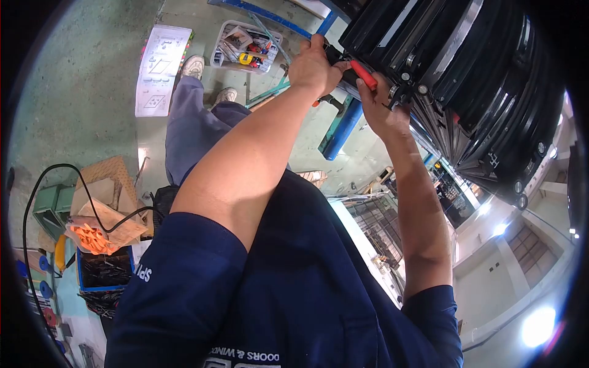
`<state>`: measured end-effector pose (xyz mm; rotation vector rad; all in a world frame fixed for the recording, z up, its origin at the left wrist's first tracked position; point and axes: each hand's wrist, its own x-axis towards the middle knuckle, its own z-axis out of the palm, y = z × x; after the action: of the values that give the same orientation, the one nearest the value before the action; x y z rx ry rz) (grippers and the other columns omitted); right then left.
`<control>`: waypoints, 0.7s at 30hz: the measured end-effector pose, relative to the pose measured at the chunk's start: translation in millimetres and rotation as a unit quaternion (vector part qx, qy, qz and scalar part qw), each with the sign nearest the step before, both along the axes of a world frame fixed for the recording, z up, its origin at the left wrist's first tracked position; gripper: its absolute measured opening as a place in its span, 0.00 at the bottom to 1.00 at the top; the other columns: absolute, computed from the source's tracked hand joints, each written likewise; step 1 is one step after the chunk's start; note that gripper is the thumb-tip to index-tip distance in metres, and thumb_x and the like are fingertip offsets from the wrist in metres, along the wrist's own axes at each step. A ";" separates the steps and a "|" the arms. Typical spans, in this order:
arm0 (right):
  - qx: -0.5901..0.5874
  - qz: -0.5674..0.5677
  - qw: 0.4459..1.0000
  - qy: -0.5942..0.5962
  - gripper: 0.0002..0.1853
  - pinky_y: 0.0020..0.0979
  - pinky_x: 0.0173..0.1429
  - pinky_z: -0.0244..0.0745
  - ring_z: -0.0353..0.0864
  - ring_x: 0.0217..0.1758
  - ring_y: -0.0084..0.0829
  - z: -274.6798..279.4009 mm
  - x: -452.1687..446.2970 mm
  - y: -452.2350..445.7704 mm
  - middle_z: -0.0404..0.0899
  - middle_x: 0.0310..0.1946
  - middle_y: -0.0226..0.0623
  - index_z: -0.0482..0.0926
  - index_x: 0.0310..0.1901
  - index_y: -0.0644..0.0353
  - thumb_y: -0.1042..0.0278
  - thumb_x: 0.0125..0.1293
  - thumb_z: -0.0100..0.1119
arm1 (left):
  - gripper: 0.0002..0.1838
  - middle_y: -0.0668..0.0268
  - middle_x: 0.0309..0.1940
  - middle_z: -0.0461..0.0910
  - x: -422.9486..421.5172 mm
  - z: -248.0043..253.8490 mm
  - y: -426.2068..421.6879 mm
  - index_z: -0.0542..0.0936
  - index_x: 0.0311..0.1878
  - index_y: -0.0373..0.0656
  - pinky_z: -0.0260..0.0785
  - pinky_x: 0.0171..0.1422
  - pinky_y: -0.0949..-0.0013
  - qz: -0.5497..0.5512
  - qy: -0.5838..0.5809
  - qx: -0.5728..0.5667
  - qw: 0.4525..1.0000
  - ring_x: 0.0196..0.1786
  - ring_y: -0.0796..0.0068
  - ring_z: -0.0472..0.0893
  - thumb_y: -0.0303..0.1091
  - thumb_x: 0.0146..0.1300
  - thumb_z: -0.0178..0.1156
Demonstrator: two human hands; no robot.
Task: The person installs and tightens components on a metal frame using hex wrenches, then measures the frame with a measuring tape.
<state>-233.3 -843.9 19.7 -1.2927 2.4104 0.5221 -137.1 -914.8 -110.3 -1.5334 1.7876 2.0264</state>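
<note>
My left hand (314,69) is closed at the end of a dark piece (333,55) beside the stacked black frames; its fingers curl over the far side and part of the grip is hidden. My right hand (386,110) is close by on the right, thumb and fingers closed about a red-handled tool (364,75). The tool's working end is lost among dark parts near my left thumb. Long black metal frames (478,80), with bolts and shiny strips, lie stacked just beyond my right hand.
Blue stand beams (343,130) support the frames. On the floor are a clear plastic bin (248,46) of tools and a printed drawing sheet (161,72). To the left lie a black cable (46,175), cardboard (107,178), a bag of orange pieces (95,238) and a blue-rimmed crate (107,288).
</note>
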 end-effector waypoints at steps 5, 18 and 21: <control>0.048 -0.008 0.999 0.004 0.14 0.42 0.45 0.82 0.87 0.40 0.42 6.4 1.2 -6.6 0.84 0.35 0.35 0.81 0.49 0.46 0.49 0.69 0.60 | 0.39 0.51 0.55 0.76 -0.3 -3.4 1.0 0.70 0.61 0.44 0.74 0.60 0.53 0.005 0.013 -0.007 1.000 0.59 0.49 0.80 0.54 0.53 0.75; 0.006 -0.201 0.968 -0.154 0.19 0.37 0.37 0.78 0.86 0.35 0.38 -21.8 -28.9 9.6 0.84 0.32 0.39 0.81 0.42 0.54 0.44 0.71 0.57 | 0.37 0.49 0.55 0.75 2.7 -3.7 1.6 0.69 0.60 0.43 0.74 0.60 0.52 0.005 0.033 -0.007 0.999 0.58 0.46 0.80 0.53 0.55 0.74; -0.038 -0.567 0.761 -0.314 0.21 0.26 0.24 0.62 0.77 0.24 0.23 2.8 1.6 -36.2 0.78 0.24 0.34 0.78 0.39 0.59 0.45 0.72 0.54 | 0.37 0.48 0.54 0.75 2.6 -8.1 5.2 0.69 0.59 0.42 0.74 0.59 0.53 0.021 0.048 -0.022 0.998 0.57 0.46 0.80 0.53 0.54 0.74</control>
<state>-231.7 -880.1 22.5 0.1713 2.0844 -0.3321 -134.5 -909.6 -118.4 -1.5233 1.8617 2.1283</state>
